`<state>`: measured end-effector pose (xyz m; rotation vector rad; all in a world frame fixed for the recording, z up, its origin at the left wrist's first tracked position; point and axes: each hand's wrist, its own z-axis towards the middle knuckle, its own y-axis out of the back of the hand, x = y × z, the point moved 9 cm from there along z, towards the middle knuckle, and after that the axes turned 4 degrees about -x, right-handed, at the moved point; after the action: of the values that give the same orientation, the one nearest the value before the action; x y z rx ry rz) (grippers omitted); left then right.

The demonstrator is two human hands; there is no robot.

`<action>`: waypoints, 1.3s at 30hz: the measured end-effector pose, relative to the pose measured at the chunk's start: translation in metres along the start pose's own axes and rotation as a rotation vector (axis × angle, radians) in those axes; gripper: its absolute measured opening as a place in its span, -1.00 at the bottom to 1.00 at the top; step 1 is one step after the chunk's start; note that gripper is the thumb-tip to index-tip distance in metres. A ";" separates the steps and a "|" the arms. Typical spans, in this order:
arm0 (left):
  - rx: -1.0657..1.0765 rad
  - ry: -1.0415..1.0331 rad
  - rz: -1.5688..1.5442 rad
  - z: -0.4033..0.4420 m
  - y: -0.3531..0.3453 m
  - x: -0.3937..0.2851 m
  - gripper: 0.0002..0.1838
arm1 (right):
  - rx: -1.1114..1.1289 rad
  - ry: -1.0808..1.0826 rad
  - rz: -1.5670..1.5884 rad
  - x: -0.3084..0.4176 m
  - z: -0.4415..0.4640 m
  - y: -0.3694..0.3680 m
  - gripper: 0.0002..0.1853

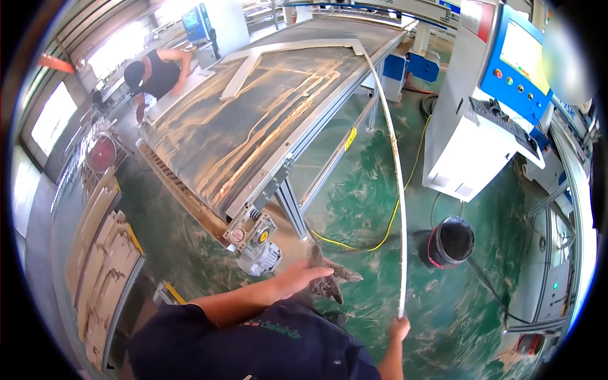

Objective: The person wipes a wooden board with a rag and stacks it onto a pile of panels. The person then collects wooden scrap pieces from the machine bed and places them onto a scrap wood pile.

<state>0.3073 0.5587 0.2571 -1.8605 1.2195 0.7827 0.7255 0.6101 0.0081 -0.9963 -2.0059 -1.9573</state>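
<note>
My right hand point(399, 328) is closed round the lower end of a long, thin, pale strip point(399, 209), which rises and curves toward the far corner of the conveyor table. In front of my body, my left hand point(303, 277) has its thumb stretched out beside a dark, dirty glove or rag point(329, 282); whether its fingers grip that item is hard to see. On the dusty conveyor table point(209, 142) lie a long pale panel piece point(297, 45) and a shorter pale piece point(242, 77) slanting from it.
A co-worker point(155, 73) bends at the table's far left side. A motor point(259, 256) juts from the near table corner. On the right are a black bucket point(455, 239) and a control cabinet point(472, 139). Stacked boards point(107, 278) stand left; a yellow cable point(354, 249) crosses the green floor.
</note>
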 end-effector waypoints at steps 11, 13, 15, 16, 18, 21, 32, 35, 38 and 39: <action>0.113 -0.074 0.100 0.035 -0.011 -0.027 -0.65 | -0.050 -0.099 -0.055 -0.006 0.008 0.007 -0.67; 0.143 -0.043 0.063 0.034 -0.013 -0.034 -0.69 | -0.096 -0.084 -0.048 0.001 0.006 0.020 -0.66; 0.151 -0.058 0.045 0.039 -0.007 -0.036 -0.68 | -0.108 -0.039 -0.056 -0.008 0.016 0.028 -0.63; 0.148 -0.074 0.034 0.041 -0.003 -0.039 -0.68 | -0.154 -0.009 -0.064 -0.006 0.020 0.042 -0.64; 0.137 -0.091 0.001 0.043 0.007 -0.044 -0.68 | -0.177 0.075 -0.107 -0.016 0.036 0.067 -0.65; 0.130 -0.070 -0.052 0.044 0.021 -0.050 -0.69 | -0.233 0.228 -0.149 0.004 0.065 0.155 -0.66; 0.267 -0.071 -0.134 0.052 0.024 -0.062 -0.73 | -0.324 0.421 -1.370 0.374 0.034 0.535 -0.63; 0.276 -0.072 -0.165 0.051 0.027 -0.061 -0.73 | -0.608 0.298 -1.322 0.469 -0.025 0.584 -0.67; 0.280 -0.060 -0.168 0.059 0.034 -0.054 -0.72 | -0.572 0.325 -1.470 0.513 -0.036 0.632 -0.65; 0.283 -0.053 -0.163 0.061 0.037 -0.051 -0.71 | -0.560 0.247 -1.398 0.521 -0.046 0.629 -0.66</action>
<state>0.2493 0.6248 0.2568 -1.6712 1.0700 0.5362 0.6639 0.6913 0.8196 0.9866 -2.1764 -3.0654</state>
